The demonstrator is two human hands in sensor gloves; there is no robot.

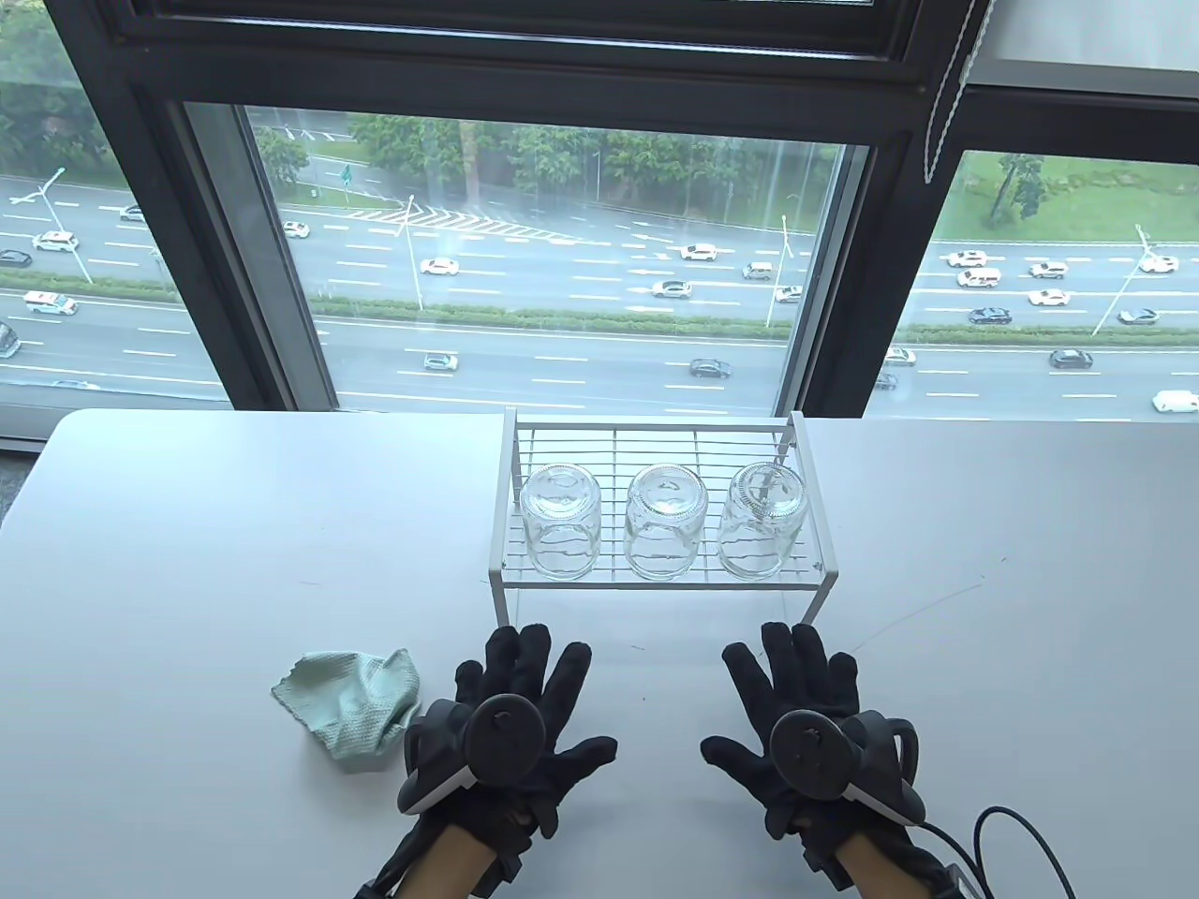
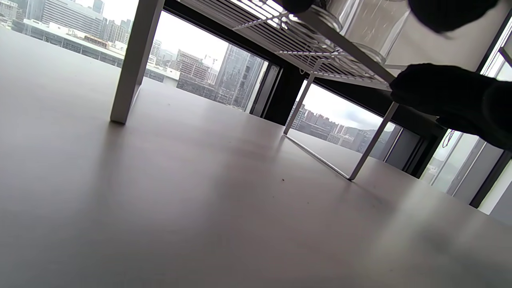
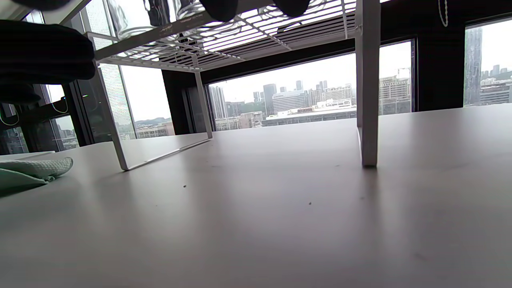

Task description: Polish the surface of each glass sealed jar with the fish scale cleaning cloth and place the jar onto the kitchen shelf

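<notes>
Behind the pale grey table (image 1: pixel 187 562), a dark-framed window (image 1: pixel 525 243) looks onto a multi-lane road busy with cars.

Three clear glass jars, left (image 1: pixel 560 524), middle (image 1: pixel 666 522) and right (image 1: pixel 763 520), stand upside down in a row on the white wire kitchen shelf (image 1: pixel 656 573), which rests on flat legs. Both gloved hands lie flat on the tabletop before it, holding nothing: the left hand (image 1: pixel 521 712) and the right hand (image 1: pixel 796 716) each have their fingers spread wide. A crumpled mint-green fish scale cleaning cloth (image 1: pixel 356 698), finely textured, sits just beside the left hand. A black cable (image 1: pixel 993 824) loops near the right wrist.
</notes>
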